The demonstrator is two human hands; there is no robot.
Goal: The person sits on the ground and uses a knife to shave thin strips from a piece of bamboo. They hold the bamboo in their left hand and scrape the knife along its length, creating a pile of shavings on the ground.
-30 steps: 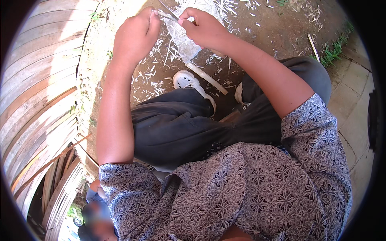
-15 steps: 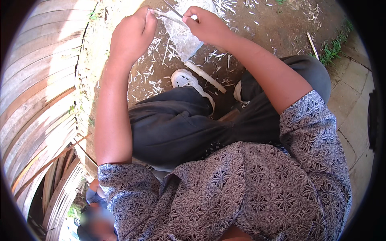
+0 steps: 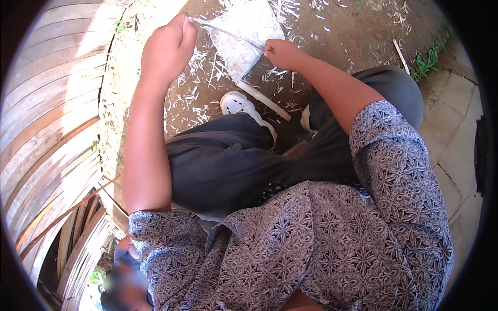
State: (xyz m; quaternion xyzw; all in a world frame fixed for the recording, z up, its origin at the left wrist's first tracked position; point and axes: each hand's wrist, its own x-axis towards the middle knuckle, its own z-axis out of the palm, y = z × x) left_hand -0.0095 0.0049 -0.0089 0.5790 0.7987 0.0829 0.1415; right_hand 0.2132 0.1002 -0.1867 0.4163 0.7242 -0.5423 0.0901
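Pinched in the left hand [image 3: 168, 51] above a whitish sheet [image 3: 237, 58], with the right hand [image 3: 284, 55] closed on an apparent knife [image 3: 256, 45], the pale strip [image 3: 223, 31] looked light, springy and splinter-prone, best held by its end.

Bare brown earth [image 3: 347, 46] formed the ground from twelve to two o'clock. At two o'clock, green grass [image 3: 426, 67] edged it, beside grey-beige paving slabs [image 3: 443, 119] with dark joints that ran on past three. Long wooden boards [image 3: 46, 119] lay edge to edge from eight to eleven, their lines bowed. Strong daylight whitened parts of them and bleached a strip of ground [image 3: 111, 88] toward ten. Shade darkened a gap among the boards at eight.
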